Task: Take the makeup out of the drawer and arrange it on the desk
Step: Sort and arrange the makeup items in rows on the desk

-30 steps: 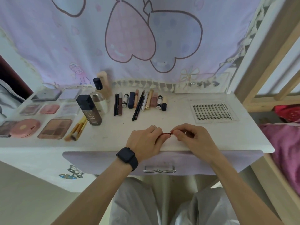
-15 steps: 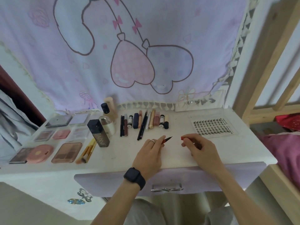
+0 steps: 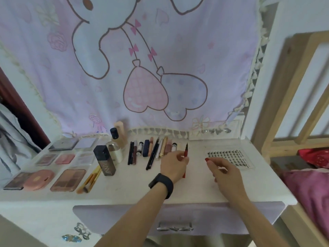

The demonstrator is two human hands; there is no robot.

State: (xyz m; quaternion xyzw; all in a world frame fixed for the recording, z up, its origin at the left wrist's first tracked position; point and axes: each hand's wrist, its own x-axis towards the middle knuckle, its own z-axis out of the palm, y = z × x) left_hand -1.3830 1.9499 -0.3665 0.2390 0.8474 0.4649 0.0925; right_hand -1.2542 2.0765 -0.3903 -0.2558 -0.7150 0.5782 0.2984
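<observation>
White worktop (image 3: 124, 191) carries everything, and we read the layout as sorted by kind. The lilac drawer (image 3: 124, 216) under its front edge looks pushed in from this angle, so we judge that most of the makeup is already out. Flat palettes (image 3: 68, 180) are tiled at the left and the clear lash tray (image 3: 229, 157) lies flat at the right. A dark foundation bottle (image 3: 105, 161) stands upright between them. The row of pencils and tubes (image 3: 153, 150) lies side by side near the back, probably so that each one shows and none rolls.

Our left hand (image 3: 173, 164), with a black watch (image 3: 161, 185) at the wrist, reaches in over the right end of that row. Its fingers (image 3: 175, 155) are curled round the red liner pen (image 3: 185, 154). We hold the pen nearly upright with its dark, bare tip pointing up and away, which keeps the tip off the surface.

Our right hand (image 3: 222, 168) sits well apart, palm down, near the corner of the lash tray. It pinches the small red cap (image 3: 207, 159) at its fingertips. We judge the pen wants recapping before it joins the row.
</observation>
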